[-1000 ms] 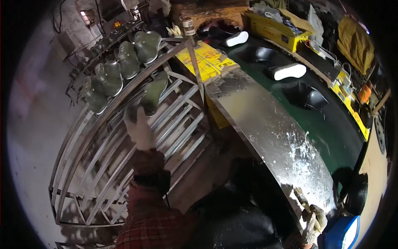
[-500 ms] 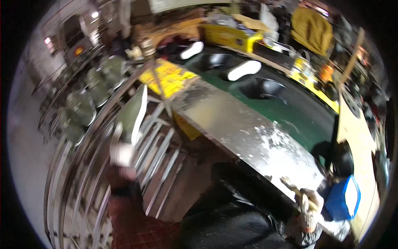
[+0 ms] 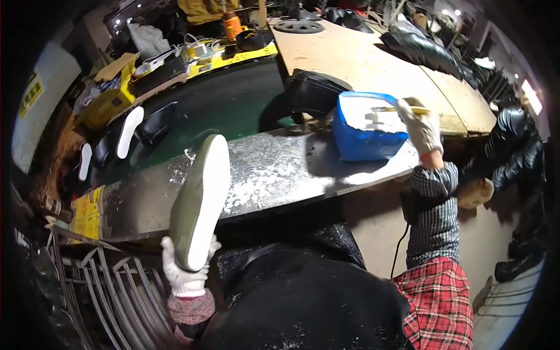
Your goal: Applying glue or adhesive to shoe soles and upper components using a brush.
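My left hand (image 3: 184,272), in a white glove, grips the heel end of an olive-green shoe (image 3: 193,195). The shoe is tilted toe up, its white underside facing right, above the near edge of the metal bench (image 3: 256,175). My gloved right hand (image 3: 424,129) is closed round the handle of a brush (image 3: 386,109) at the right. The brush reaches over an open blue container (image 3: 368,144) holding a white substance (image 3: 357,108). Whether the bristles touch the white is hard to make out.
Beyond the bench runs a dark green belt (image 3: 233,96) with white soles (image 3: 129,132) and black curved pieces (image 3: 156,124). A black bowl-like piece (image 3: 315,93) stands beside the container. Metal rack bars (image 3: 111,291) are at lower left; a wooden tabletop (image 3: 373,64) lies behind.
The view has swung to the right. My right hand with the brush has come up over the blue container. The shoe in my left hand now stands in front of the bench, away from the rack.
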Action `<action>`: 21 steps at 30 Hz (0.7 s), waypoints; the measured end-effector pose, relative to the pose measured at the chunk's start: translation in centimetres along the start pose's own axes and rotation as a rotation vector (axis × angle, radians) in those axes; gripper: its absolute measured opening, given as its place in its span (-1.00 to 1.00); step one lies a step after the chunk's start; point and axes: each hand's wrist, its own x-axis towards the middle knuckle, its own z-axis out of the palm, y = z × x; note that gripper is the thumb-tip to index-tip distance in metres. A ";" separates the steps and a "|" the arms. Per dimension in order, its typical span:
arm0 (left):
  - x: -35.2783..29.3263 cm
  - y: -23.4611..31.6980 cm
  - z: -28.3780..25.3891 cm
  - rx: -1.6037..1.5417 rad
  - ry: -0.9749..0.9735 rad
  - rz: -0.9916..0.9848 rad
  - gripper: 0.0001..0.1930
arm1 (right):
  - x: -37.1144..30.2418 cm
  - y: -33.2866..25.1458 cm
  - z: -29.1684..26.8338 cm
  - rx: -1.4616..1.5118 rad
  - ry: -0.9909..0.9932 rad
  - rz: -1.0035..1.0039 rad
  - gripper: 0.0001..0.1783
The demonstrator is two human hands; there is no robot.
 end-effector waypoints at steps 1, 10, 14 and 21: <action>0.3 -1.5 1.6 -0.036 0.138 0.059 -0.13 | -0.3 0.0 0.0 -0.091 -0.046 0.050 -0.70; -3.1 -5.1 -1.7 -0.168 0.044 -0.422 0.01 | -4.0 -2.0 -2.1 0.245 -0.028 -0.088 -0.74; -1.2 -4.3 -3.6 -0.196 -0.026 -0.448 -0.07 | -9.2 -10.4 8.0 0.570 -0.559 -0.073 -0.81; 0.2 -4.8 -5.5 -0.011 0.099 -0.281 0.06 | -8.2 -13.3 23.4 0.897 -0.776 0.077 -0.74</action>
